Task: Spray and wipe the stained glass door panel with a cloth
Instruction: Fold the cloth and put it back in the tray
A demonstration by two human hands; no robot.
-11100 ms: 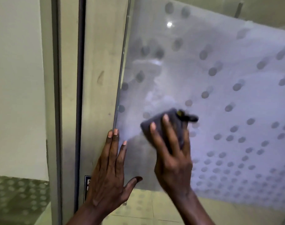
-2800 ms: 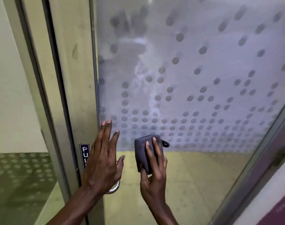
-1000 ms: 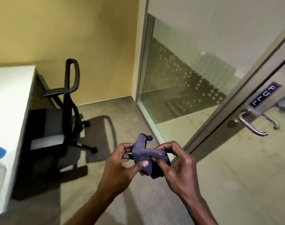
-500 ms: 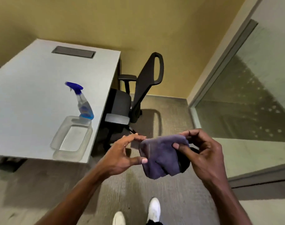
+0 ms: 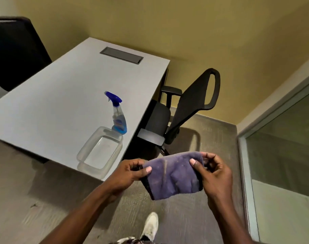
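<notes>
Both hands stretch a purple cloth (image 5: pixel 173 175) out flat in front of me, above the carpet. My left hand (image 5: pixel 130 173) pinches its left edge and my right hand (image 5: pixel 213 175) pinches its right edge. A spray bottle (image 5: pixel 117 117) with a blue trigger head and blue liquid stands upright on the grey desk (image 5: pixel 62 106), near its right edge. The glass door is out of view; only a fixed glass wall panel (image 5: pixel 282 147) shows at the right.
A clear plastic tub (image 5: pixel 100 150) sits on the desk corner just in front of the bottle. A black office chair (image 5: pixel 182 113) stands between the desk and the glass wall. Another dark chair back (image 5: pixel 14 50) is at top left. My white shoe (image 5: pixel 150 226) is on the carpet.
I have turned away from the door toward the desk. The cloth, bunched between my hands a moment ago, is now spread flat between both hands, and the desk looks closer.
</notes>
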